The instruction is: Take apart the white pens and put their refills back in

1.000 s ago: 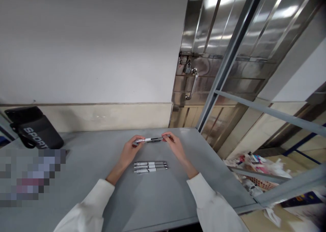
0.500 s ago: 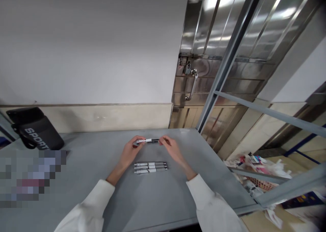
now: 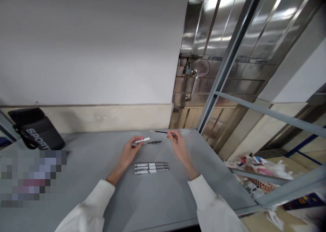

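My left hand (image 3: 132,150) pinches a white pen barrel (image 3: 142,140) above the grey table (image 3: 152,205). Between the fingers of my right hand (image 3: 178,143) is a thin dark refill (image 3: 159,132) with a pale end, pointing left. Barrel and refill are apart. A short dark pen part (image 3: 154,142) is just right of the barrel, below the refill. Nearer to me, several white and silver pens (image 3: 150,168) lie side by side, their tips to the right; neither hand touches them.
A black SPORT bottle case (image 3: 42,128) lies at the back left, beside a blurred-out patch. A metal frame post (image 3: 216,86) rises at the right table edge, with a pink basket (image 3: 265,184) of plastic bags beyond it.
My right hand has moved right and slightly away from me, with the refill now drawn clear of the barrel. The dark pen part shows separately. My left hand has barely moved.
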Tool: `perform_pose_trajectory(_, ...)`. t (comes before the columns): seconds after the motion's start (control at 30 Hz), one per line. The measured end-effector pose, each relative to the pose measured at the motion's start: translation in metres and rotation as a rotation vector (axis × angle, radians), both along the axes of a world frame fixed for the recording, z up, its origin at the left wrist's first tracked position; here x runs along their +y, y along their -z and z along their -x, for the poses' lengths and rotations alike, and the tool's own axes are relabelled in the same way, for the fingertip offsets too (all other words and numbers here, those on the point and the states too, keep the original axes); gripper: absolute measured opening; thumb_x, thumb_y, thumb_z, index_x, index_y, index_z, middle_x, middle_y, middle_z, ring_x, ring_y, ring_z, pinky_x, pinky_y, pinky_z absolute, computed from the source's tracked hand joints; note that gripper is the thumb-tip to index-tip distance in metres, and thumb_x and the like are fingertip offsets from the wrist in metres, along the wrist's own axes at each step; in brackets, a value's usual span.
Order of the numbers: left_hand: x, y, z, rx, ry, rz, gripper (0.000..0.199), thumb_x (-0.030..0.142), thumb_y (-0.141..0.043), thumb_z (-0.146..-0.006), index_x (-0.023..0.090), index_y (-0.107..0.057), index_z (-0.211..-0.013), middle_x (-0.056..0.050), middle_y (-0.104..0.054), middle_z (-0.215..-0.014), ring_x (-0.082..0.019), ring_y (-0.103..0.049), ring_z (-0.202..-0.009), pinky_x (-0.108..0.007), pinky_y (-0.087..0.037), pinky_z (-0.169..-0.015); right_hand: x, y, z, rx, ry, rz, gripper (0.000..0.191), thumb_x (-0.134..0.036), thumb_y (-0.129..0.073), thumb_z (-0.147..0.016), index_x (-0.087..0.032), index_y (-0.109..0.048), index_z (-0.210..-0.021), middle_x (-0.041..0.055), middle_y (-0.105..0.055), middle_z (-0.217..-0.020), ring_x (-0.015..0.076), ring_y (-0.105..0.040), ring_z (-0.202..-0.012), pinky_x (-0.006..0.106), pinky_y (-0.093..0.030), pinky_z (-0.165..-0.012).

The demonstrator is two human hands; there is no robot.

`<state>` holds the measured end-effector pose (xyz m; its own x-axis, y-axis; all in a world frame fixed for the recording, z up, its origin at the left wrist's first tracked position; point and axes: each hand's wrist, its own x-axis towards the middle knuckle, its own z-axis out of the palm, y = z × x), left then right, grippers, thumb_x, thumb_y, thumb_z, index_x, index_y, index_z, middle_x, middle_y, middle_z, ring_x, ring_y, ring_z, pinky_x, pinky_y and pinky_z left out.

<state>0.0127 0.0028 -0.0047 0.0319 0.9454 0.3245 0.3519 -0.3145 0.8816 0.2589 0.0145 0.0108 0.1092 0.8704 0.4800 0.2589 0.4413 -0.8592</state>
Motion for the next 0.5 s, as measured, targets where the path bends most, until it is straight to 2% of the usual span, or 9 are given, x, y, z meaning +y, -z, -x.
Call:
perform_pose_trajectory(0.17, -0.002, 0.001, -0.003, 0.041, 0.014, -0.006, 0.029, 0.045, -0.057, -0.087, 0.023, -0.068, -0.101, -0.001, -0.071, -0.099, -0.017, -0.061, -0.08, -0.023, -0.041, -0.062, -0.004, -0.005, 0.003, -0.018, 0.029, -0.117, 0.028, -0.046, -0.054, -0.09, -0.023, -0.068, -0.097, 0.0074, -0.067, -0.1, 0.0214, -0.063, -0.094, 0.035, -0.05, -0.084)
perform_pose_trajectory(0.5, -0.002, 0.001, -0.003, 0.055, 0.032, -0.005, 0.03, 0.045, -0.055, -0.087, 0.022, -0.068, -0.101, -0.002, -0.071, -0.101, -0.018, -0.062, -0.083, -0.024, -0.043, -0.065, -0.012, -0.014, 0.006, -0.006, 0.027, -0.133, 0.026, -0.045, -0.054, -0.09, -0.025, -0.068, -0.095, 0.0077, -0.066, -0.1, 0.0222, -0.062, -0.096, 0.036, -0.052, -0.086)
